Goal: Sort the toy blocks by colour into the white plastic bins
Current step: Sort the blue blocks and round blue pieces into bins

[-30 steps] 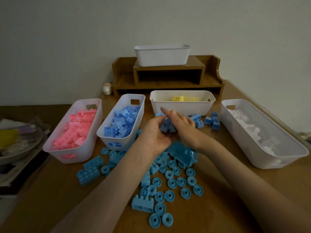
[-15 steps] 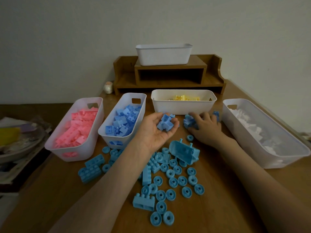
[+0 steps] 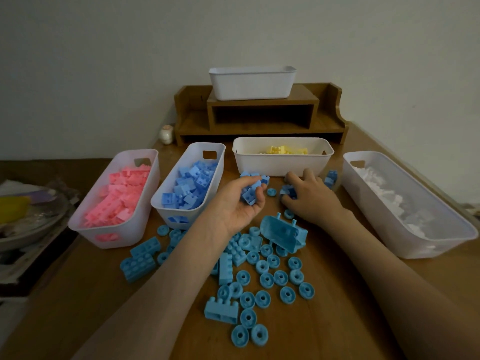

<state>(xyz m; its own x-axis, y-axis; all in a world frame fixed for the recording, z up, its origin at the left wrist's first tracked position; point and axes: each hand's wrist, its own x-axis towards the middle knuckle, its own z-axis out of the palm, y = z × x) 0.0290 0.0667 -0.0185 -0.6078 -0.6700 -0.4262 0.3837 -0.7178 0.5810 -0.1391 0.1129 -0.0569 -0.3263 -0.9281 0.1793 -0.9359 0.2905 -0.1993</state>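
My left hand (image 3: 237, 203) is palm up in front of the yellow bin, fingers curled round a small heap of periwinkle blue blocks (image 3: 250, 194). My right hand (image 3: 310, 197) lies palm down just right of it, fingers closing on more blue blocks (image 3: 287, 190) on the table. Four white bins stand in a row: pink blocks (image 3: 118, 196), blue blocks (image 3: 193, 183), yellow blocks (image 3: 283, 161) and white blocks (image 3: 405, 203). A couple of blue blocks (image 3: 331, 178) lie between the yellow and white bins.
Teal wheels (image 3: 267, 279), teal bricks (image 3: 141, 258) and a teal shell piece (image 3: 283, 232) are scattered on the wooden table near me. A wooden shelf (image 3: 262, 118) at the back carries another white bin (image 3: 252, 83). Clutter with a plate (image 3: 28, 219) sits off the left edge.
My right hand left the left palm, moved right to the loose blue blocks by the yellow bin and closed on some. My left hand's fingers curled over its heap.
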